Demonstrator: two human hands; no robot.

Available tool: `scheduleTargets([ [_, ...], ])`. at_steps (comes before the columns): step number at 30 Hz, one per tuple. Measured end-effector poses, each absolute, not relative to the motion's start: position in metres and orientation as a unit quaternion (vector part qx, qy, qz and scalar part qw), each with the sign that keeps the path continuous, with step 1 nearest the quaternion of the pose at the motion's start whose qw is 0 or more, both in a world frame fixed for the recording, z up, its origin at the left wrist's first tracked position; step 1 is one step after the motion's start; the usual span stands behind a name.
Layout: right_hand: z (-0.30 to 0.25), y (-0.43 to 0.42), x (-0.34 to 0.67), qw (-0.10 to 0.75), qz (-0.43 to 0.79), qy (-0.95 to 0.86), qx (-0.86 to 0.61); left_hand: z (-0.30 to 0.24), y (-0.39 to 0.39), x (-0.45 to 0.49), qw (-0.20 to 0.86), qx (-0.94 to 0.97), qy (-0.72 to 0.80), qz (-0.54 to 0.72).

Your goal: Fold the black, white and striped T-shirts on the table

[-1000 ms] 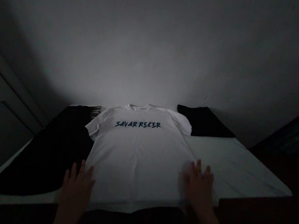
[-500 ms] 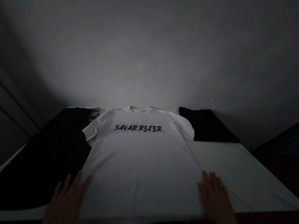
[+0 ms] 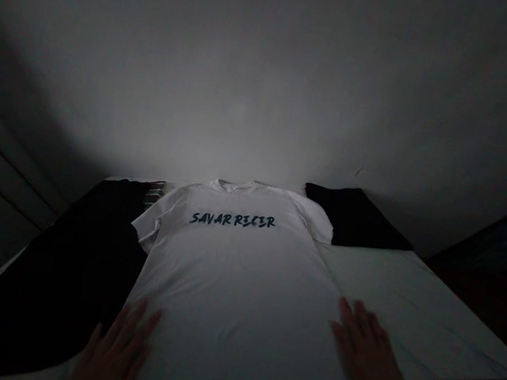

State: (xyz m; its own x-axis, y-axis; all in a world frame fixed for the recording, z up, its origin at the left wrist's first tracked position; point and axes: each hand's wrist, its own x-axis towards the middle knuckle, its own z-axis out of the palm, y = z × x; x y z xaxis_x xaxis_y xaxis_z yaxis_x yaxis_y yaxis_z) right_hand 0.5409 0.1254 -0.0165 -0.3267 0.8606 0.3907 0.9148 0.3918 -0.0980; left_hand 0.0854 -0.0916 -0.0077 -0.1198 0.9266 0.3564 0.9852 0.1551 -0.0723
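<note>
A white T-shirt (image 3: 233,277) with dark lettering across the chest lies face up and flat on a white surface (image 3: 431,317). My left hand (image 3: 116,355) rests flat on the shirt's lower left corner, fingers stretched out. My right hand (image 3: 365,351) lies flat on the shirt's lower right edge, fingers spread. Neither hand holds anything.
A dark cloth (image 3: 62,288) covers the surface to the left of the shirt. A folded black item (image 3: 356,217) sits at the back right against the grey wall. The room is dim, and dark furniture stands at the far right.
Both hands have slid outward and toward me along the shirt's lower part; the view has shifted slightly closer.
</note>
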Motion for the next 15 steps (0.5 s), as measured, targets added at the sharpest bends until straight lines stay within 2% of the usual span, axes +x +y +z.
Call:
scheduleTargets([
  [4,-0.001,0.110,0.480,0.211,-0.061,-0.816,-0.535,0.005,-0.061,0.126,0.152,-0.620,-0.761,-0.120],
  [7,0.002,0.086,0.420,0.150,0.010,-0.902,-0.405,0.007,-0.035,0.154,0.127,-0.640,-0.748,-0.122],
  [9,-0.001,0.083,0.426,0.126,0.027,-0.916,-0.379,0.005,-0.044,0.144,0.124,-0.642,-0.745,-0.131],
  [13,-0.004,0.107,0.522,0.214,-0.044,-0.796,-0.564,0.004,-0.104,0.090,0.143,-0.561,-0.803,-0.140],
  [15,-0.002,0.115,0.562,0.225,-0.078,-0.732,-0.638,0.006,-0.125,0.073,0.148,-0.509,-0.840,-0.120],
])
